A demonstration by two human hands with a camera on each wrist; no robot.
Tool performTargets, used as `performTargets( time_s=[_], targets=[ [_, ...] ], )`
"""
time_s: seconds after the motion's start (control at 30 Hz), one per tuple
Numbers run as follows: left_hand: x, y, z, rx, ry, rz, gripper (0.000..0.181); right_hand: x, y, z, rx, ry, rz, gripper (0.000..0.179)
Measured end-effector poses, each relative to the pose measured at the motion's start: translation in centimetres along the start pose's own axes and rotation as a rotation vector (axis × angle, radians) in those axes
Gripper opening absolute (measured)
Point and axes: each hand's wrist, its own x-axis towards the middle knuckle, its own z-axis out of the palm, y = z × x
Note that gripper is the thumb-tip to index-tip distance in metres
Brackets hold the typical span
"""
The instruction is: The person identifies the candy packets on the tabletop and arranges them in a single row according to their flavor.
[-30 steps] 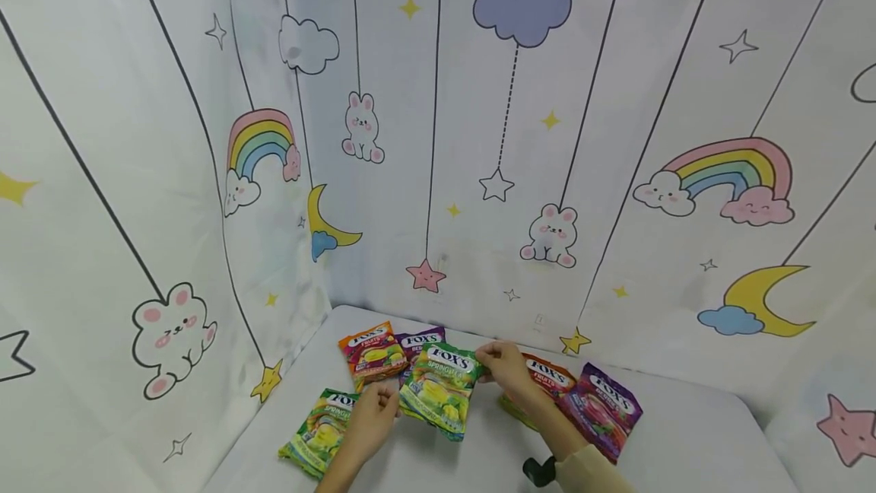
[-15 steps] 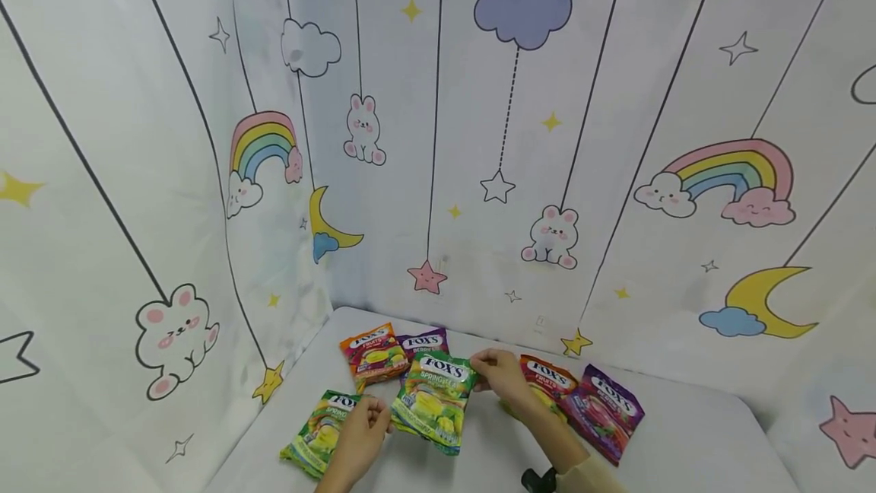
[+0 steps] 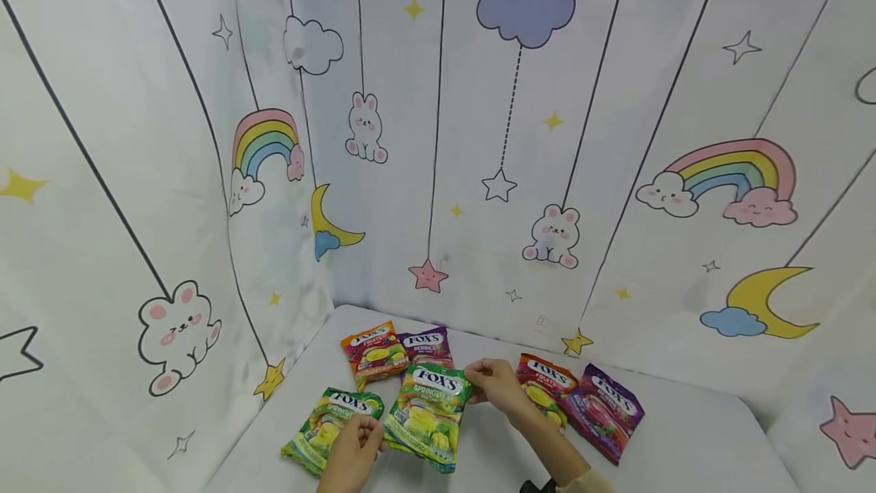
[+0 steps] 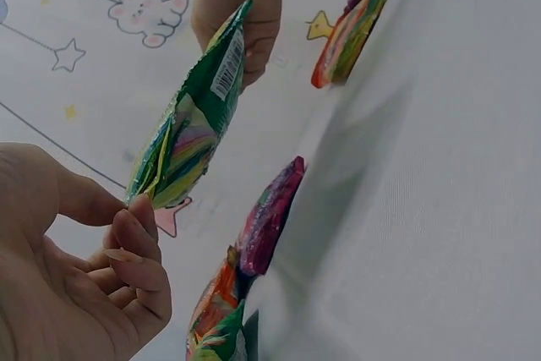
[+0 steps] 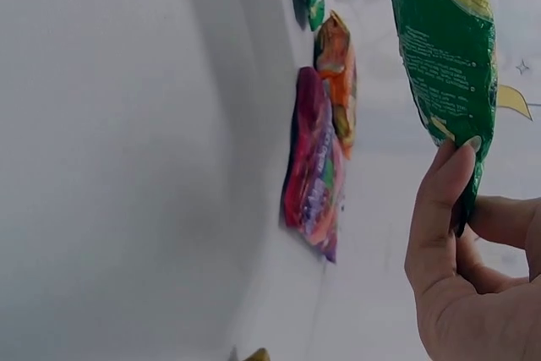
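Note:
Between both hands hangs a green FOX'S candy bag point(image 3: 426, 421), tilted, its printed front facing the head camera. My left hand point(image 3: 352, 453) pinches its lower left corner between thumb and fingers, as the left wrist view shows close up. At the upper right corner my right hand point(image 3: 499, 390) grips the bag's edge; in the right wrist view the thumb and fingers meet on the green back point(image 5: 448, 57). Both wrist views show the bag raised off the table. A second green candy bag point(image 3: 322, 424) lies beside the left hand, which partly covers it.
At the back left lie an orange candy bag point(image 3: 375, 354) and a purple candy bag point(image 3: 427, 345), the latter partly hidden by the held bag. Another orange bag point(image 3: 544, 386) and purple bag point(image 3: 602, 413) overlap on the right. Patterned fabric walls point(image 3: 479, 272) enclose the white table point(image 3: 691, 432).
Both hands have drawn the held green bag nearer and slightly left. More of the purple bag behind it and the green bag on the left now shows.

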Motion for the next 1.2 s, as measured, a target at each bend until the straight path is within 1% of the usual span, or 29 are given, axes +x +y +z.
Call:
performTargets(
  time_s=[0.1,0.23,0.47,0.6,0.87,0.97,1.1,1.2],
  targets=[
    [-0.2,-0.2,0.0,0.005,0.018,-0.006,0.018,-0.2,0.0,0.3,-0.005,0.001,0.005,0.027],
    [-0.4,-0.5,-0.1,0.013,0.024,-0.004,0.015,-0.6,0.2,0.5,-0.008,0.002,0.013,0.027],
    [-0.9,-1.1,-0.6,0.032,0.002,0.0,0.016,-1.1,0.5,1.0,0.01,-0.024,0.032,0.026],
    [-1.1,-1.7,-1.1,0.032,-0.013,0.007,0.017,-1.1,0.8,1.4,0.016,-0.041,0.032,0.025],
    [-1.7,-3.1,-1.6,0.033,0.003,0.022,0.014,-1.4,1.1,2.5,0.048,-0.067,0.027,0.022],
    [-1.9,-3.5,-1.6,0.054,0.005,0.013,0.016,-1.5,1.1,2.8,0.059,-0.081,0.026,0.021],
    [-2.2,-3.7,-1.6,0.09,0.032,-0.027,0.017,-1.6,1.5,3.3,0.059,-0.095,0.033,0.02],
    [-2.3,-3.9,-1.6,0.102,0.047,-0.03,0.015,-1.5,1.8,3.6,0.057,-0.098,0.045,0.02]
  ],
)
